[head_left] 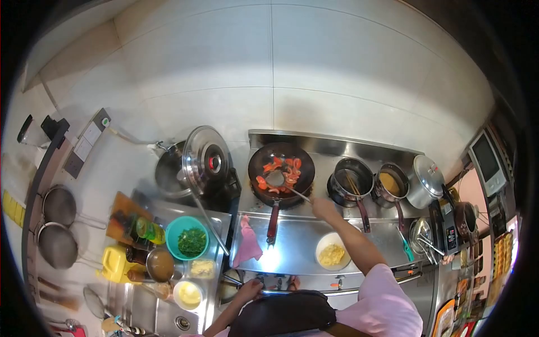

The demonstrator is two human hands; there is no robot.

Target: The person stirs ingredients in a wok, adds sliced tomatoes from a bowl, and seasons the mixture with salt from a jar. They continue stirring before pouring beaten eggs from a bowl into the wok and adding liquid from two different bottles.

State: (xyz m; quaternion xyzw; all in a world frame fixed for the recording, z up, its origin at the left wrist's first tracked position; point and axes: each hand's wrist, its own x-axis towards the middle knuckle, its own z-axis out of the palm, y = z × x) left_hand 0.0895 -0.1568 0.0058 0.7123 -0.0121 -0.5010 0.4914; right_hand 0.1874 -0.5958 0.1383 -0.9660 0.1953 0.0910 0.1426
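Note:
My right hand [323, 208] is closed around the handle of a metal ladle [275, 178]. The ladle's round head rests among red tomato pieces [293, 167] in a dark wok [264, 154] on the stove. The wok's dark red handle [273, 219] points toward me. My left hand [250, 289] is low at the stove's front edge, beside the metal rail [271, 292]. Its fingers look curled, but whatever they hold is hidden. A white bowl of scrambled egg [332, 255] stands on the steel counter below my right forearm.
Right of the wok sit a pot with chopsticks [352, 182], a pan of brown liquid [389, 182] and a lidded pot [425, 181]. A pink cloth [247, 242] lies left. Further left are a large lidded pot [205, 160], a teal bowl of greens [191, 242] and a yellow jug [117, 264].

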